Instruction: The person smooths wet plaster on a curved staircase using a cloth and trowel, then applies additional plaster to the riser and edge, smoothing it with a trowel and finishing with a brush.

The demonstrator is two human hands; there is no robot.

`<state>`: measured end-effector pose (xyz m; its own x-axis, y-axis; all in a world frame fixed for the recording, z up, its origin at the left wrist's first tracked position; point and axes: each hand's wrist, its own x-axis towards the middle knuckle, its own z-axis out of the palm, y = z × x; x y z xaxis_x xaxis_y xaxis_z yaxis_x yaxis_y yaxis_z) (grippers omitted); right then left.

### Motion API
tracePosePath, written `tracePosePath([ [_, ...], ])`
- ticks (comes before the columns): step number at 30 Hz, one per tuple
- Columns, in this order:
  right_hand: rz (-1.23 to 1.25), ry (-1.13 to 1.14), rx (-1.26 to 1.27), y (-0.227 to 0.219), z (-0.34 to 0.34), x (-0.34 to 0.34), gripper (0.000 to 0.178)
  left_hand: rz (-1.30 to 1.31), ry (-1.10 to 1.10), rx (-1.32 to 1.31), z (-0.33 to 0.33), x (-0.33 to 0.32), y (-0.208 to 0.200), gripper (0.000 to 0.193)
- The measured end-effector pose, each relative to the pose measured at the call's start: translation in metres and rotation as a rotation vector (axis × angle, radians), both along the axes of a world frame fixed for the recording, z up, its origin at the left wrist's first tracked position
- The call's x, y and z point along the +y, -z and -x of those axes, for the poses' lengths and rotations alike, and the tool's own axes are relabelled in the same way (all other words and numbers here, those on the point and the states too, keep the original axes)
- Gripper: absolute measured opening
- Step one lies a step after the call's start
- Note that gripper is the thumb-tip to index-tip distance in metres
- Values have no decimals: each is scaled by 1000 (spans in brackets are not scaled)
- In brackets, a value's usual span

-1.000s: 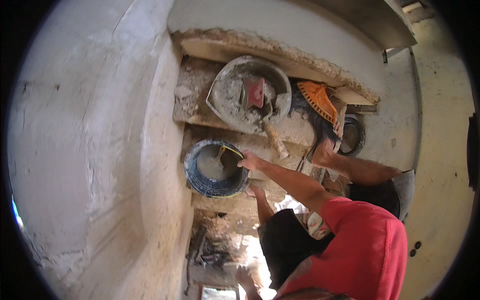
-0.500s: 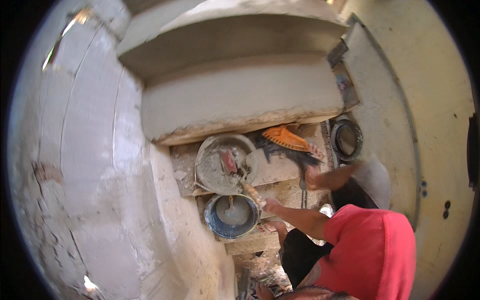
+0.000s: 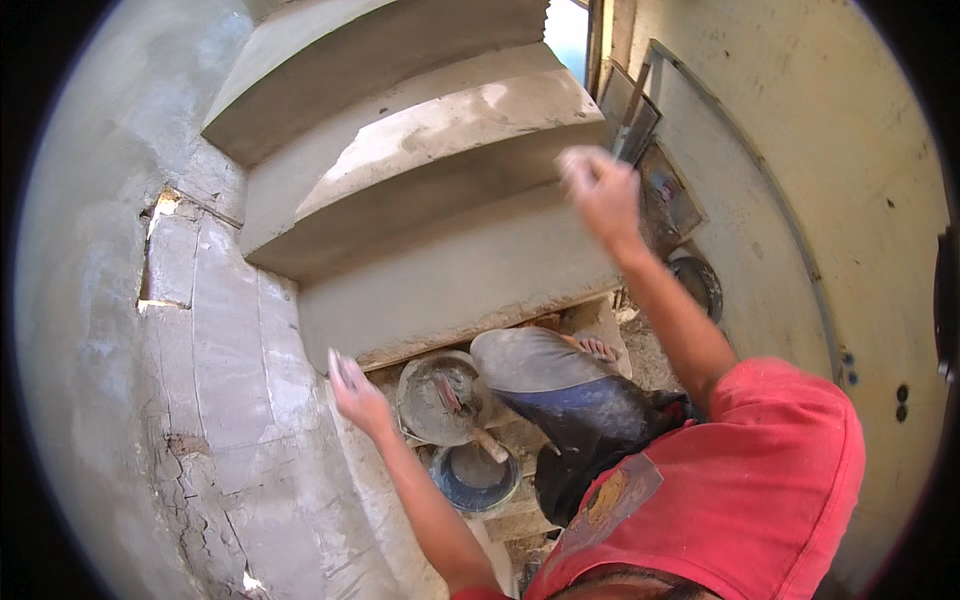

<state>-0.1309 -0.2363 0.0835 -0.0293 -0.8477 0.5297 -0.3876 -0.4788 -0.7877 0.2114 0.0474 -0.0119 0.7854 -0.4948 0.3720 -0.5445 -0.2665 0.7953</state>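
Observation:
My left hand (image 3: 360, 398) is raised beside the left wall, left of a bucket of wet grey mortar (image 3: 428, 427). Its fingers stretch forward, and nothing shows in them. Over the step's front edge my right hand (image 3: 607, 195) is lifted high; motion smears its fingers, which look partly curled, and I see no object in them. A tool's wooden handle (image 3: 490, 447) leans out of the mortar bucket over a dark bucket (image 3: 477, 478). A reddish piece (image 3: 447, 395) lies in the mortar. The bent knee (image 3: 530, 362) covers part of the area right of the bucket.
Concrete steps (image 3: 450, 255) rise ahead, their front edges sharp. A cracked block wall (image 3: 235, 350) runs along the left, a pale panel (image 3: 790, 150) along the right. A round black container (image 3: 697, 285) and a framed board (image 3: 672, 190) stand at the right.
Both hands have risen and spread apart. My left has let go of the wooden handle, my right of the orange and black broom, which no longer shows. The view has tilted up the steps.

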Motion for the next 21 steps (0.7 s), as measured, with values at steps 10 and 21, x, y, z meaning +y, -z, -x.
tracePosePath([
  [10, -264, -22, 76, 88, 88, -222, 45, -298, -17, -423, -159, -256, -24, 53],
  [21, -718, -214, -449, 82, 100, -245, 15, -468, 98, -391, -193, -272, -24, 56],
])
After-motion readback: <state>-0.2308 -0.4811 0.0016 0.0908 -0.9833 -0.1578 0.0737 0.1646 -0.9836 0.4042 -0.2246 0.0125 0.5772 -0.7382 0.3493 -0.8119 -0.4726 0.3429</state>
